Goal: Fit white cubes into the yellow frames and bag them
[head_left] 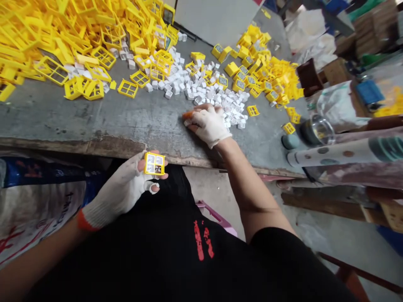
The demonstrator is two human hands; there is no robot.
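Observation:
My left hand (126, 184), in a white glove with bare fingertips, grips a small yellow four-pane frame (154, 163) in front of the table edge. White pieces sit in its panes; the lower right pane looks darker than the others. On the tabletop, my gloved right hand (208, 123) is at the near edge of a pile of small white cube-like pieces (192, 84). Its fingers are bent, and an orange patch shows at the fingertips. Whether it has picked up a piece is hidden.
A large heap of yellow plastic frames (78, 29) covers the back left of the grey table (126, 121). More yellow parts (252, 75) lie at the right. A glass jar (317, 130) and a patterned white roll (340, 153) are by the right edge. A printed sack (37, 201) stands lower left.

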